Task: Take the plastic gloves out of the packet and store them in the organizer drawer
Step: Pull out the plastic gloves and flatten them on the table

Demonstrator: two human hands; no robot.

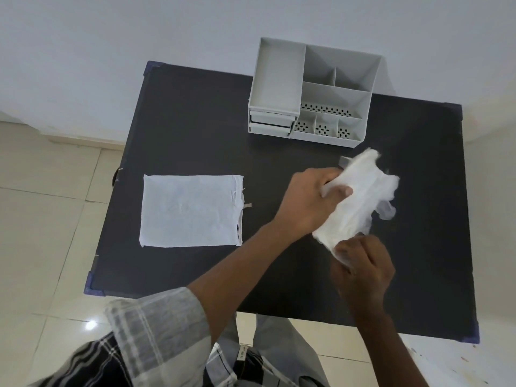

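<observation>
Both hands hold a bundle of thin, translucent white plastic gloves [360, 196] above the right half of the dark table [195, 129]. My left hand [312, 199] grips its upper left side, thumb across the top. At the bundle's near end, my right hand [363, 266] pinches the lower edge. A flat white packet [190, 210] lies on the left part of the table, its open side facing right. The grey organizer [312, 93] stands at the far edge; its two small drawers [270, 122] at the lower left front look closed.
The organizer has several open compartments on top, some with perforated floors. A small grey piece [344, 161] peeks out behind the gloves. Beige floor tiles surround the table, and a white wall lies behind it. A checked sleeve covers my left forearm.
</observation>
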